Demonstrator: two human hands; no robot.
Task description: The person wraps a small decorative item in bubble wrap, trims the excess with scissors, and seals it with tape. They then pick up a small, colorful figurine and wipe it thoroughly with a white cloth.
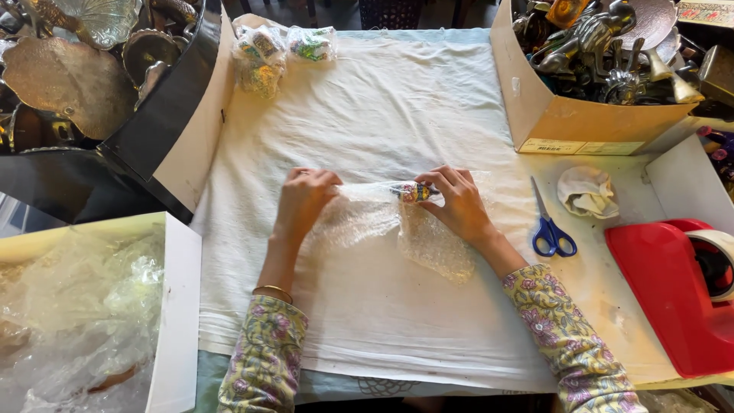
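I see the small colourful painted object (414, 191) lying left-to-right in clear bubble wrap (397, 226); my right hand (459, 203) pinches it, nearer, while my left hand (304, 200) grips the wrap's left end.

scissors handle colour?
Blue handles on the scissors, lying right of the right hand; head view.

We've only got one head view, looking steeply down from close above the white cloth (397, 115).
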